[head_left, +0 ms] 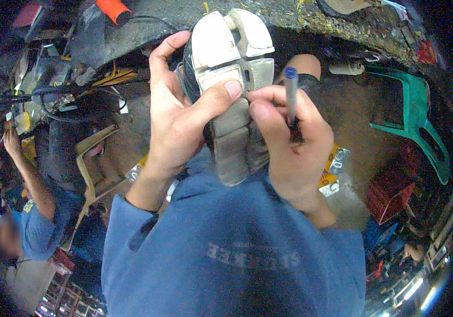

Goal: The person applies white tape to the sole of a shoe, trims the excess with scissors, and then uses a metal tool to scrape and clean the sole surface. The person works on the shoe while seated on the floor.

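Note:
A shoe with a segmented pale sole is held up in front of my chest, sole facing me. My left hand grips it from the left, thumb pressed across the middle of the sole and fingers round the dark upper. On the other side, my right hand is closed with its thumb and index fingertips at the groove between the sole blocks. A grey pen with a blue end stands up between the fingers of that hand. Whether the fingertips pinch something small at the groove cannot be seen.
A worn workbench spans the far side, with an orange cylindrical object on it. To the right are a white spool, a green plastic chair and a red crate. At left, another person sits near a beige chair.

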Demonstrator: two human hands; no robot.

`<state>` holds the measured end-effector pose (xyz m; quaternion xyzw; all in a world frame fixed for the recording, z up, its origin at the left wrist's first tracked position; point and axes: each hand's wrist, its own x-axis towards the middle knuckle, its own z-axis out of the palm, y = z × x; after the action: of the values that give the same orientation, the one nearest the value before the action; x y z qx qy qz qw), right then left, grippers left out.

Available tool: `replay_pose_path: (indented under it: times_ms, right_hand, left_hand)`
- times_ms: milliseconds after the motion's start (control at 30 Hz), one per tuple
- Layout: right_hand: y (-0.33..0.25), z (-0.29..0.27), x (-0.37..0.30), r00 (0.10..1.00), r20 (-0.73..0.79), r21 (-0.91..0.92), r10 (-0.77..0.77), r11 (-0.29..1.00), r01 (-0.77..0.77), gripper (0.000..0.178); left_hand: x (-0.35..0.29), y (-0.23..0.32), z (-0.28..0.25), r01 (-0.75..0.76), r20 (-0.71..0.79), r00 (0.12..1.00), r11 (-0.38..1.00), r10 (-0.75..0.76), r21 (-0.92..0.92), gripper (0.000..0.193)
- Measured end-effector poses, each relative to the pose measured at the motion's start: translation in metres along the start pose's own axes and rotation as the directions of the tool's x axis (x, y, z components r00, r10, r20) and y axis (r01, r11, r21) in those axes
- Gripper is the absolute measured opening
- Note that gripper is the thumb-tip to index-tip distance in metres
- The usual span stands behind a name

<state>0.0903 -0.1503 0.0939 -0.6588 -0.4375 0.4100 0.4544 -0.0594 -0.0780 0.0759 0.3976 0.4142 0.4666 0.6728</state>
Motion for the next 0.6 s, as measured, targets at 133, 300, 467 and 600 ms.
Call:
replay_pose_path:
  times_ms: [133, 300, 467, 600]
  right_hand:
    - [-0.007, 0.005, 0.012, 0.999, -0.017, 0.012, -0.029, 0.999, 0.029, 0.011]
    - [-0.007, 0.02, 0.027, 0.992, -0.064, 0.122, -0.113, 0.985, 0.12, 0.011]
    - [0.014, 0.026, 0.024, 0.966, -0.015, -0.066, -0.259, 0.964, 0.257, 0.012]
    - [0.045, 0.037, 0.007, 0.97, 0.064, -0.13, -0.234, 0.962, 0.24, 0.011]
  left_hand:
    - [-0.003, -0.002, 0.001, -0.051, -0.075, 0.996, 0.994, 0.044, -0.092, 0.085]
    - [0.011, -0.007, -0.015, -0.203, -0.16, 0.97, 0.973, 0.183, -0.114, 0.086]
    - [-0.011, -0.034, -0.015, -0.231, -0.354, 0.92, 0.962, 0.168, -0.145, 0.092]
    - [-0.036, -0.064, -0.022, -0.148, -0.374, 0.923, 0.98, 0.089, -0.134, 0.093]
